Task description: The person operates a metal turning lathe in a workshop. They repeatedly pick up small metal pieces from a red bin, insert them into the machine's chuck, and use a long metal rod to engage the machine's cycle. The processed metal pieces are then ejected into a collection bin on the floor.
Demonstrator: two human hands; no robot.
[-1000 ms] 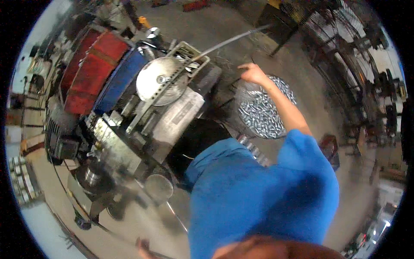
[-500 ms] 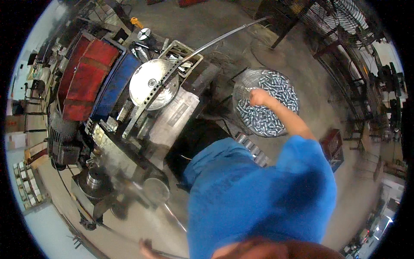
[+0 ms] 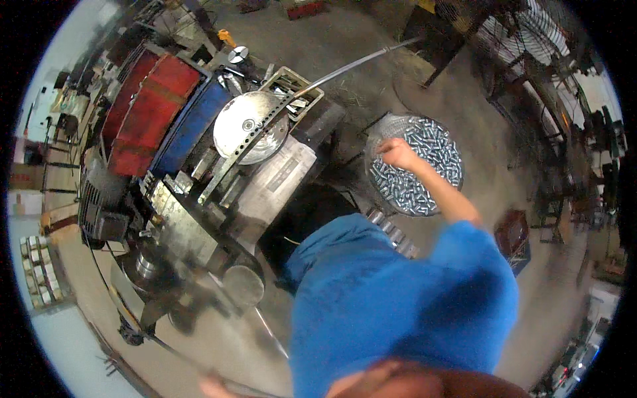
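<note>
My right hand is over the left part of a round mesh basket. Its fingers are curled closed, and what they hold, if anything, is too small to make out. Many short, shiny metal cylinders fill the basket. At the lower left edge of the picture, my left hand is blurred and partly cut off, close to a long dark bar. Its fingers do not show clearly. To my left stands a machine with a round metal disc and a curved, perforated metal strip across it.
Red bins and a blue bin stand beyond the machine. A tray of metal pieces sits beside the disc. Larger metal cylinders lie near my lap. A dark red crate is at the right, a large fan at the far right.
The whole view has shifted slightly. My right hand, still closed, has moved a little toward the basket's left rim. My left hand has moved left along the lower edge.
</note>
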